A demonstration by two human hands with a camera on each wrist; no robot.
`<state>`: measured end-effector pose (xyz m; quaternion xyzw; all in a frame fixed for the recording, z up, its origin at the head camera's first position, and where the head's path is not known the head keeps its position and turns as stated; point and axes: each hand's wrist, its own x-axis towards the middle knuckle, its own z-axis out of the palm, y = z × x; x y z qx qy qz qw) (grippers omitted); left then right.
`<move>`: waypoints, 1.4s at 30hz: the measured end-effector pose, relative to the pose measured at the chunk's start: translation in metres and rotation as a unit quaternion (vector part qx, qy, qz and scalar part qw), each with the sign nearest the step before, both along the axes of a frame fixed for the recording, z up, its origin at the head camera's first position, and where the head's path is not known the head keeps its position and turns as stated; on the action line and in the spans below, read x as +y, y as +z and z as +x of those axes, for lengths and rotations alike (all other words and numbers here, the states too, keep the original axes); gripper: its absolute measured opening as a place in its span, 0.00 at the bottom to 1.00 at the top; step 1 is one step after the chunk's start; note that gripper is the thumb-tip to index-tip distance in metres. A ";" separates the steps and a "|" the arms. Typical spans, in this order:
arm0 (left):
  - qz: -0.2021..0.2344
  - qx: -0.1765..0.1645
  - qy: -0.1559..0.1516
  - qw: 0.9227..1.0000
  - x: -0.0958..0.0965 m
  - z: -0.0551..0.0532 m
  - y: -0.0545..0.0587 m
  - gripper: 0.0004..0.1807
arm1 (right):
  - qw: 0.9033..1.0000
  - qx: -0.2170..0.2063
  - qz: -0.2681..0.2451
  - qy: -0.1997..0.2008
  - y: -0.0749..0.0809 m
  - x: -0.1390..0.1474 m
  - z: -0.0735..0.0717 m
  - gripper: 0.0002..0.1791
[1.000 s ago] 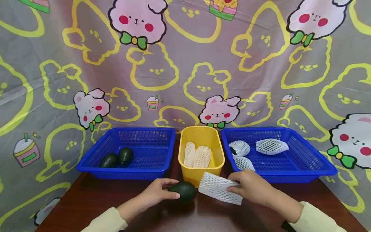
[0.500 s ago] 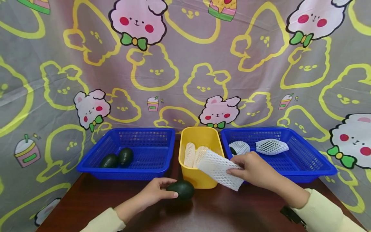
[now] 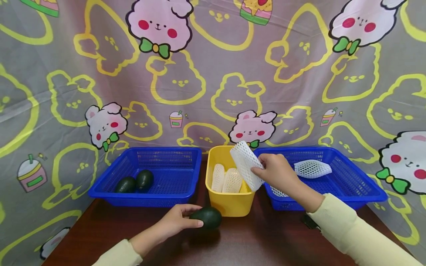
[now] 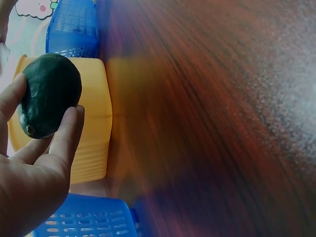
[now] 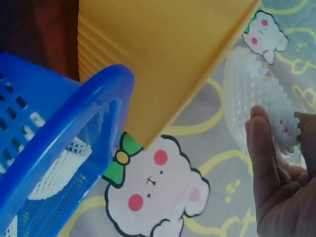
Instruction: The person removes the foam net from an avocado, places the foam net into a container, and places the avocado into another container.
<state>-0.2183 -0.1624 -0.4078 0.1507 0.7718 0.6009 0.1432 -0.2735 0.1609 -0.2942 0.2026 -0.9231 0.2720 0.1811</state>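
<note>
We are looking at a dark green fruit [image 3: 206,218] in the left hand [image 3: 179,219], whose thumb and fingers are gripping its rear end above the table [image 3: 243,244]. At one o'clock from the fruit, the right hand [image 3: 277,171] is pinching a white mesh sleeve [image 3: 246,166] between thumb and fingers, holding it tilted above the right side of a yellow bin [image 3: 231,205]. Inside that bin, two cream mesh sleeves [image 3: 232,181] are lying side by side. At ten o'clock, a left blue basket [image 3: 173,177] is holding two more dark green fruits [image 3: 144,180]. At two o'clock, a white mesh-covered piece [image 3: 313,169] is lying in a right blue basket [image 3: 356,199]; the right hand is covering its near-left part, so we cannot be sure what else is sitting there. A cartoon-printed cloth [image 3: 206,92] is hanging at twelve.
</note>
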 end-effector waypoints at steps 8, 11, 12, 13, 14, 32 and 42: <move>-0.002 -0.003 0.000 1.000 0.000 0.001 0.000 0.25 | 0.998 -0.023 0.017 -0.048 -0.007 -0.021 -0.029 0.09; -0.006 -0.003 0.000 1.000 -0.001 0.002 0.000 0.25 | 0.997 -0.039 0.031 -0.058 -0.009 -0.028 -0.037 0.07; -0.007 -0.003 0.001 1.000 -0.001 0.002 0.000 0.25 | 0.997 -0.043 0.038 -0.060 -0.009 -0.030 -0.039 0.06; -0.010 -0.001 0.002 1.000 -0.002 0.002 0.000 0.25 | 0.996 -0.046 0.046 -0.064 -0.010 -0.033 -0.041 0.06; -0.011 -0.001 0.004 1.000 -0.002 0.003 0.000 0.25 | 0.995 -0.049 0.054 -0.066 -0.011 -0.035 -0.043 0.06; -0.001 0.003 0.006 1.000 -0.005 0.002 -0.003 0.26 | 0.970 -0.069 0.203 -0.114 -0.029 -0.068 -0.067 0.03; 0.005 -0.006 0.005 1.000 -0.005 0.004 -0.002 0.26 | 0.964 -0.111 0.197 -0.141 -0.042 -0.074 -0.078 0.06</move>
